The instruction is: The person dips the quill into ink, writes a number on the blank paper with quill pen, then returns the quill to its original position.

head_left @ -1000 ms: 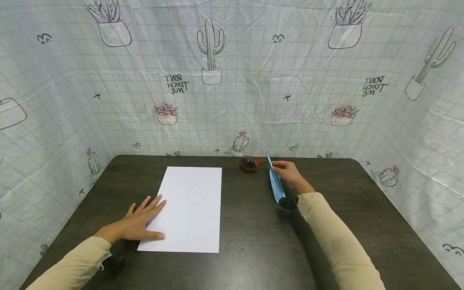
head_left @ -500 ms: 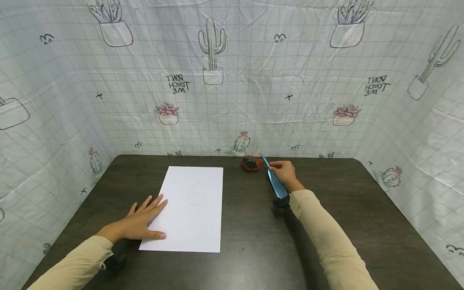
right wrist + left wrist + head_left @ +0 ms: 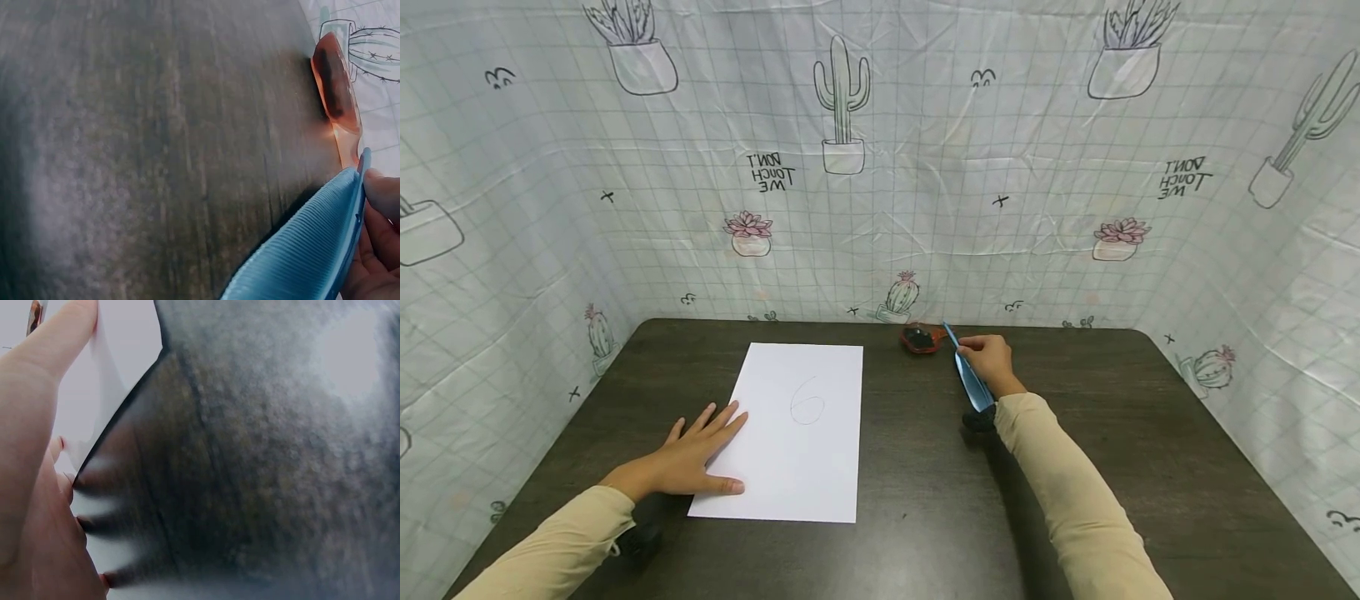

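My left hand (image 3: 688, 462) lies flat with spread fingers on the left edge of a white sheet of paper (image 3: 820, 475), which bears a thinly drawn 6. In the left wrist view, the thumb (image 3: 44, 344) rests over the paper (image 3: 128, 337). Farther off on the right, my right hand (image 3: 992, 364) pinches a long light-blue thing (image 3: 973, 387) near its narrow far end. Fine ridges run across this thing (image 3: 300, 244) in the right wrist view, with a smooth strip along one side; its kind is unclear. The sleeve partly hides its near end.
At the back edge of the dark table (image 3: 910, 467) lies a translucent orange-red thing (image 3: 920, 338) with a dark middle and a narrow handle, close beyond the blue one. A patterned cloth (image 3: 940, 233) hangs behind and along both sides of the table.
My right hand has moved left with the light-blue thing, bringing its far end up to the orange-red handle. Over the last half second it has barely moved. The left hand has stayed on the paper.
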Demonstrator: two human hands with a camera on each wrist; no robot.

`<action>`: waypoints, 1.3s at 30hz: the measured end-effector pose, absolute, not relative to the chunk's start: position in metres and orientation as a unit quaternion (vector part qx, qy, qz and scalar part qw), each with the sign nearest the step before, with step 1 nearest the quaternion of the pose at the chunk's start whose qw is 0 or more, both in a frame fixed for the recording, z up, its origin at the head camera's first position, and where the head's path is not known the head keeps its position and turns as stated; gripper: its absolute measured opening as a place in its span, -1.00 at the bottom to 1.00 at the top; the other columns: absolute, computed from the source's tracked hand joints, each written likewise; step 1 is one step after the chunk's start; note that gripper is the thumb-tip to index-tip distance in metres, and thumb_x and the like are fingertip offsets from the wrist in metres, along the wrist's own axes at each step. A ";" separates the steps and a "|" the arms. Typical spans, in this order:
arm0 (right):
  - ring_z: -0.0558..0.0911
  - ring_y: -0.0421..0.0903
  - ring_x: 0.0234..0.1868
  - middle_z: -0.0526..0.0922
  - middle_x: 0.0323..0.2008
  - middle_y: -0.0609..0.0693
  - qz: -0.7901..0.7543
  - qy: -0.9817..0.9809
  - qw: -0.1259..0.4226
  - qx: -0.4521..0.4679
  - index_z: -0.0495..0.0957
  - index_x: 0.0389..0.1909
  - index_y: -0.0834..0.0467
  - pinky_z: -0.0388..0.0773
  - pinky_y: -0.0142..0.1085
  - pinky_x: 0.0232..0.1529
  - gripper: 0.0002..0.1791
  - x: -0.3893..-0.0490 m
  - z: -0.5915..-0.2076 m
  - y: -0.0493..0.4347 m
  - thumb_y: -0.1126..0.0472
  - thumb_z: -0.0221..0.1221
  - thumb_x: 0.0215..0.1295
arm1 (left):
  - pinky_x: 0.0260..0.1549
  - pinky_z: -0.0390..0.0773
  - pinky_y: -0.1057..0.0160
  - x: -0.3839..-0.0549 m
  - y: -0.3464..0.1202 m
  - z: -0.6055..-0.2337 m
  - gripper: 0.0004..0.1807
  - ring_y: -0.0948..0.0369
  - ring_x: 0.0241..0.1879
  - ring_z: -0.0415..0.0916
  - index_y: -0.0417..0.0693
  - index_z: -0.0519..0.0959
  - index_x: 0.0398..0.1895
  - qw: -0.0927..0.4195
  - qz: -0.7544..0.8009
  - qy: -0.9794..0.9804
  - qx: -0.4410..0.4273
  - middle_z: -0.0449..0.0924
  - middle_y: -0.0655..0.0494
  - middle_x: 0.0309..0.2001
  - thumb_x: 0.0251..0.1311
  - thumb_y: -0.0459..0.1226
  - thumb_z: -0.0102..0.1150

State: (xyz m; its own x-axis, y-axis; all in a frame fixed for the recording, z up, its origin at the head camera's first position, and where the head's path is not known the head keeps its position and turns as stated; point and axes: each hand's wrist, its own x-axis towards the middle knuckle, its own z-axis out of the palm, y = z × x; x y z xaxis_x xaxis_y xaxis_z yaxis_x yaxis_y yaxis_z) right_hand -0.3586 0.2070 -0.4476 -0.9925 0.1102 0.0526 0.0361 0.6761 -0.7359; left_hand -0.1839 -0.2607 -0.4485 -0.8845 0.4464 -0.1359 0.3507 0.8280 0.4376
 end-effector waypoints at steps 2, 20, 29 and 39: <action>0.52 0.17 0.11 0.66 -0.04 0.23 0.401 -0.914 0.043 -0.040 0.65 0.00 0.24 0.46 -0.04 0.06 -0.70 -0.359 -0.448 0.207 0.21 0.20 0.31 | 0.11 -0.36 -0.55 -0.184 -0.261 -0.450 0.17 -0.35 0.44 -0.36 -0.11 0.01 0.51 0.117 0.204 0.949 0.209 -0.22 -0.21 0.52 -0.05 0.27 0.29; 0.53 0.14 0.09 0.66 -0.02 0.20 0.404 -0.913 0.044 -0.043 0.65 0.01 0.21 0.46 -0.05 0.03 -0.70 -0.360 -0.449 0.206 0.16 0.18 0.34 | 0.13 -0.38 -0.54 -0.185 -0.263 -0.455 0.18 -0.33 0.44 -0.38 -0.09 0.00 0.51 0.118 0.202 0.950 0.206 -0.23 -0.19 0.52 -0.07 0.31 0.27; 0.54 0.14 0.09 0.67 -0.02 0.19 0.412 -0.909 0.050 -0.042 0.66 0.00 0.21 0.47 -0.05 0.02 -0.71 -0.360 -0.449 0.206 0.17 0.20 0.32 | 0.11 -0.36 -0.55 -0.184 -0.261 -0.451 0.17 -0.35 0.43 -0.36 -0.11 0.02 0.51 0.114 0.204 0.950 0.208 -0.21 -0.21 0.52 -0.06 0.27 0.30; 0.54 0.16 0.09 0.64 0.01 0.22 0.407 -0.912 0.042 -0.016 0.63 0.03 0.23 0.49 -0.04 0.02 -0.68 -0.360 -0.445 0.208 0.16 0.18 0.34 | 0.11 -0.35 -0.55 -0.184 -0.261 -0.451 0.16 -0.36 0.43 -0.34 -0.12 0.03 0.50 0.114 0.203 0.950 0.208 -0.20 -0.22 0.51 -0.06 0.27 0.30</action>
State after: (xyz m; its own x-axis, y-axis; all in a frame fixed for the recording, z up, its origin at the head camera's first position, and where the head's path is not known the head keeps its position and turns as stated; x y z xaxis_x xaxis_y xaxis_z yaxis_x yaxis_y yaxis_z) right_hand -0.3596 0.2081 -0.4449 -0.9960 0.0635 0.0630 -0.0044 0.6688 -0.7434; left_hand -0.1842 -0.2611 -0.4509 -0.8875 0.4413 -0.1325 0.3485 0.8310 0.4335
